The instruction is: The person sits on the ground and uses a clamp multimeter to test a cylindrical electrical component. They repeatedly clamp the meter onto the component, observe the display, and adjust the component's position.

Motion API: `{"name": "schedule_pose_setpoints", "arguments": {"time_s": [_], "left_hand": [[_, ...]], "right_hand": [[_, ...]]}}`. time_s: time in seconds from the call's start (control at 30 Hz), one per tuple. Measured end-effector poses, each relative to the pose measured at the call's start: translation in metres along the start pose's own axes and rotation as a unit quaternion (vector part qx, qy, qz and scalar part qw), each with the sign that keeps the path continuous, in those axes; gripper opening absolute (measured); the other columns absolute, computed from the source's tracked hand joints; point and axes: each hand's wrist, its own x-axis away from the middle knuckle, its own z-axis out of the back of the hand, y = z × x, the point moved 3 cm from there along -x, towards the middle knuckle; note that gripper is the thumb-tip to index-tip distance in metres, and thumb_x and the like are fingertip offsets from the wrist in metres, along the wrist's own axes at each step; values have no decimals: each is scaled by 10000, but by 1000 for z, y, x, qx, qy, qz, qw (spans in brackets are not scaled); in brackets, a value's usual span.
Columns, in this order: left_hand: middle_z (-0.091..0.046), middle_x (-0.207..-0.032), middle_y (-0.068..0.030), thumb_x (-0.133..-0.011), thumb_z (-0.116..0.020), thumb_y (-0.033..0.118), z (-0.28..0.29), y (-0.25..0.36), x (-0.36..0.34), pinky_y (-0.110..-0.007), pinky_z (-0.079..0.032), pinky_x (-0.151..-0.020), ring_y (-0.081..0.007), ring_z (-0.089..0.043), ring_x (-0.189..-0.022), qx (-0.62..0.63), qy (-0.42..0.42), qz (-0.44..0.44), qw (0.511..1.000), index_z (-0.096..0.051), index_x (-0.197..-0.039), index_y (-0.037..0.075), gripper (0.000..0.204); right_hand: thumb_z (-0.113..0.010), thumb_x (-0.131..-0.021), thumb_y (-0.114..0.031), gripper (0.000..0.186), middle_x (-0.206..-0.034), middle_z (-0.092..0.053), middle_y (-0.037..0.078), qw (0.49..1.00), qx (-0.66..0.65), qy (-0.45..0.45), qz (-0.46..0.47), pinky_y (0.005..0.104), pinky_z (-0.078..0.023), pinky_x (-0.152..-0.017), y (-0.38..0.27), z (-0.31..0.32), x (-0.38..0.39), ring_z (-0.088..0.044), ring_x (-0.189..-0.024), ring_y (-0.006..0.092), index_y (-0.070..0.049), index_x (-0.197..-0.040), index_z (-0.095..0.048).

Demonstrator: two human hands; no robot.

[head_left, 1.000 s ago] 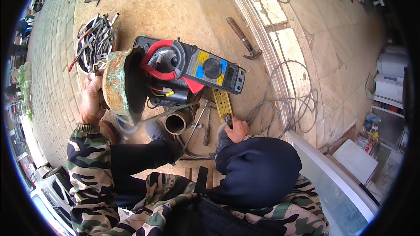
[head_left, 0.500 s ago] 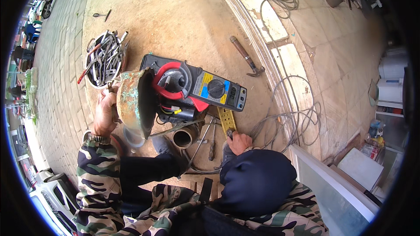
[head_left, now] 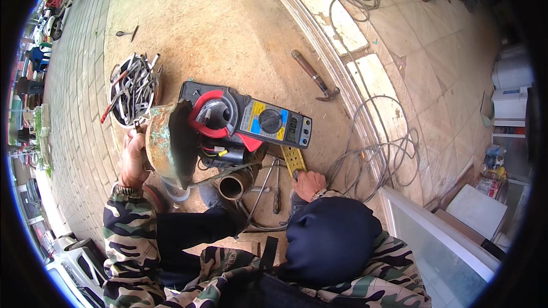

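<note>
My left hand (head_left: 134,159) grips the rim of a rusty, green-flecked metal casing (head_left: 162,140), which is tilted on its side. A clamp meter (head_left: 268,122) with a red jaw lies across a dark case and motor housing (head_left: 225,154), with wires and yellow connectors under it. An open pipe end (head_left: 232,187) points toward me below them. My right hand (head_left: 308,185) is closed on a dark plug at the near end of a yellow power strip (head_left: 293,157). A screwdriver (head_left: 277,205) lies between the pipe and that hand.
A container of hand tools (head_left: 134,85) stands at upper left, and a hammer (head_left: 314,77) lies right of centre. Cable loops (head_left: 399,154) cross the door track to the right. A glass door (head_left: 434,239) is at lower right, white boxes (head_left: 474,211) beyond it, and vehicles line the far left.
The view has shifted, so the casing, meter and tools sit lower in the picture. Both hands keep their holds, with little visible movement relative to those things.
</note>
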Motion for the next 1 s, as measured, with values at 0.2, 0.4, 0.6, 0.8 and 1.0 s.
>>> {"name": "schedule_pose_setpoints", "arguments": {"time_s": [0.2,0.4,0.6,0.8,1.0], "left_hand": [[-598,-694,36,-851,-498,78,5,-3,-3,-203,-304,-364,-38,-455,-440,-5,24,-7,1000,-686,-1081,-7,309],[-599,-679,30,-863,-511,112,16,-16,-6,-201,-282,-350,-35,-432,-409,-11,46,-9,999,-679,-1069,-3,290],[-670,-902,-10,-918,-554,111,26,-8,-9,-247,-468,-619,-86,-603,-703,-5,-48,28,998,-667,-1103,7,240],[-618,-697,22,-841,-501,78,-1,-8,-5,-197,-323,-378,-39,-485,-449,4,98,-22,995,-683,-967,-1,234],[-613,-740,13,-852,-522,66,8,-9,0,-200,-357,-390,-59,-517,-489,18,98,-13,995,-638,-1107,21,284]], "right_hand": [[-649,-879,-405,362,-746,-691,210,997,10,57,-40,535,-542,-660,14,-25,17,-686,-715,414,-49,-942,-669],[-689,-858,-364,301,-718,-692,184,994,7,74,-75,527,-554,-669,14,-20,23,-689,-684,399,-71,-915,-649],[-680,-870,-353,301,-743,-694,215,998,11,45,-35,529,-559,-662,8,-14,18,-692,-710,418,-55,-891,-643],[-664,-869,-348,317,-737,-684,248,999,18,-3,-28,525,-560,-658,-2,0,5,-690,-694,420,-31,-850,-663],[-657,-873,-372,338,-699,-675,237,999,31,10,42,529,-544,-610,-3,-2,-5,-683,-650,411,-34,-873,-663]]}}
